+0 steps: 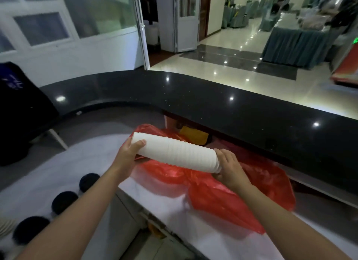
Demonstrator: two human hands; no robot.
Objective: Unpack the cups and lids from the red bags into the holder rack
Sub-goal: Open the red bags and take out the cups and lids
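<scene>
Both hands on one long stack of white cups (175, 155), held roughly level above the counter. Left hand (128, 153) wraps the far-left end, thumb over the top, fingers curled underneath. Right hand (230, 167) grips the near-right end, where the rims show; its fingertips are hidden behind the stack.

Stack is out of the bag, in the air just over the red bag (222, 190). That bag lies crumpled and flat-looking on the white counter (158, 197), spreading right and near. More red plastic bunches behind the stack on the far side; can't tell if it's a second bag. No lids visible.

Holder rack (64, 199) sits near left: a row of dark round holes. Pale ribbed edge at the far-left frame border, possibly cups already in.

Black countertop (213, 97) curves across the far side.

Likely step: carry stack left to a hole.

Risks, as judgement: stack is long and only pinned at the ends, so slack pressure could let the middle sag and cups slide apart. Swinging left could drag the bag. Tilted entry could jam at the hole edge.
</scene>
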